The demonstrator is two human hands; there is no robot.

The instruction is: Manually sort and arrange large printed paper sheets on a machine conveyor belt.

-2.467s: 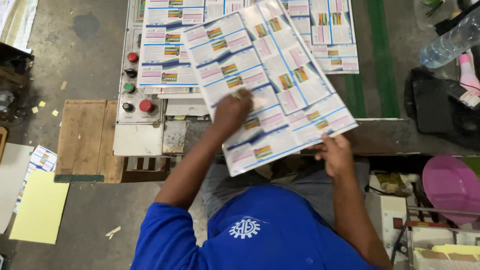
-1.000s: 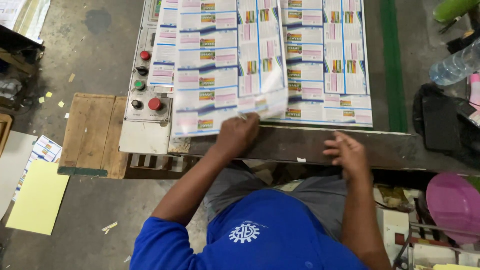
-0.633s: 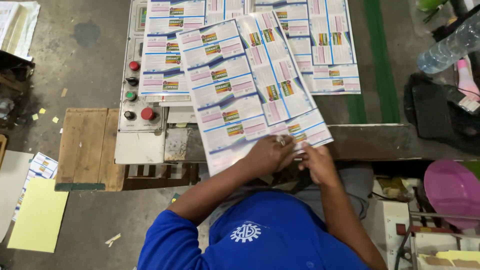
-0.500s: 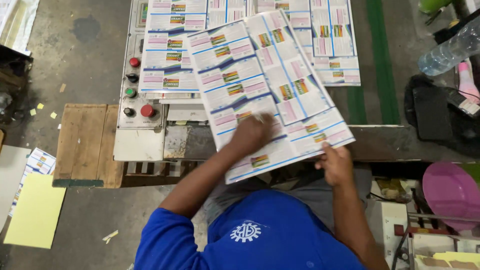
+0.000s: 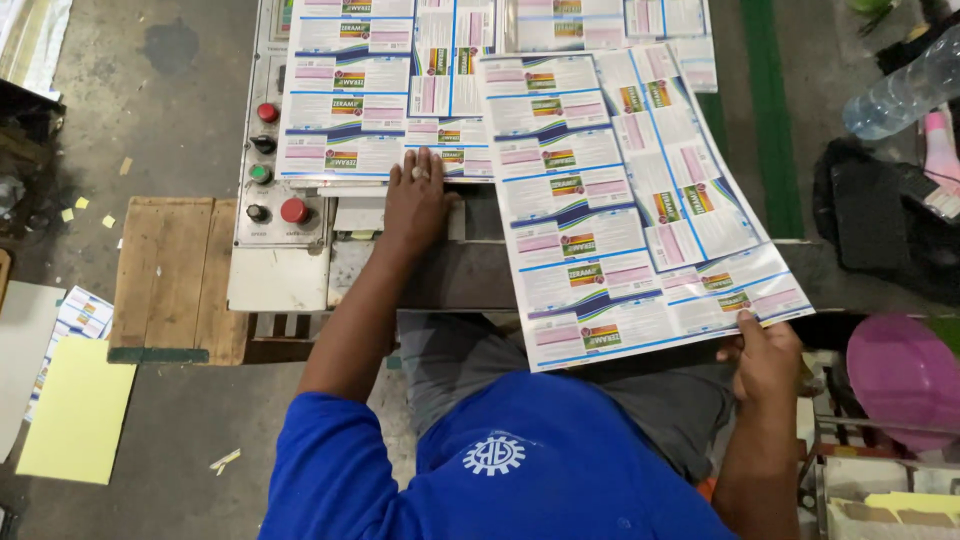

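Note:
My right hand [image 5: 765, 352] grips the near right corner of a large printed sheet [image 5: 625, 190] covered with rows of colourful labels, held tilted above the metal machine table [image 5: 440, 275]. My left hand [image 5: 416, 200] lies flat, fingers apart, on the near edge of the stack of printed sheets [image 5: 370, 100] lying on the table. The lifted sheet overlaps the right part of that stack. A blue shirt covers my torso at the bottom of the view.
A control panel [image 5: 272, 170] with red, green and black buttons sits left of the stack. A wooden pallet [image 5: 170, 275] and yellow paper [image 5: 75, 425] lie on the floor at left. A plastic bottle [image 5: 905, 92], black bag [image 5: 880, 225] and pink bowl [image 5: 905, 375] stand at right.
The lifted sheet has swung to the right, now held by my right hand alone. My left hand let go of it and moved left onto the stack's edge.

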